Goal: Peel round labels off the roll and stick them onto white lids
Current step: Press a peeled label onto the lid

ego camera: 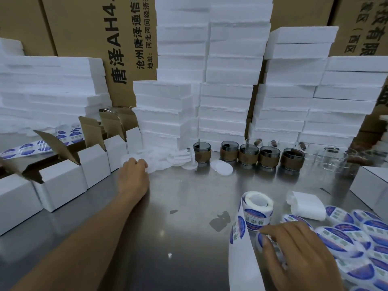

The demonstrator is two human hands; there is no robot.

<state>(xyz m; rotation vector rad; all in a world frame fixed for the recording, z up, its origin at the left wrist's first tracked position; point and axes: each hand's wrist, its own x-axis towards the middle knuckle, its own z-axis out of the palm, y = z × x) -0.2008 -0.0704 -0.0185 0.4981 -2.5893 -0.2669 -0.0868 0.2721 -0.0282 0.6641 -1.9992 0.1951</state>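
- Done so far: a heap of labelled lids (346,238), each showing a blue round label, lies at the right edge of the steel table (178,217), just beside the right hand (298,255). It looks like a fair batch.
- Still to do: a spread of plain white lids (159,162) lies at the far side of the table, next to the white cartons (60,181), and a couple more lie in front of the glass cups (248,156). Judging by that pile, a good share of the work remains.
- The label roll (257,208) stands on end near the right hand and is still thick. Its backing strip (241,263) trails toward the camera with printed labels on it, so supply does not look like the limit.
- The left hand (134,173) reaches to the near end of the plain pile, fingers curled over one lid there. It appears to be grasping it, though the fingertips are hidden.
- The right hand pinches a blue-printed disc (260,238) between thumb and forefinger, right by the strip. I cannot tell whether it is a loose label or a lid already labelled.
- My reading: one cycle is in hand, with a fresh lid being fetched while the label side is readied.
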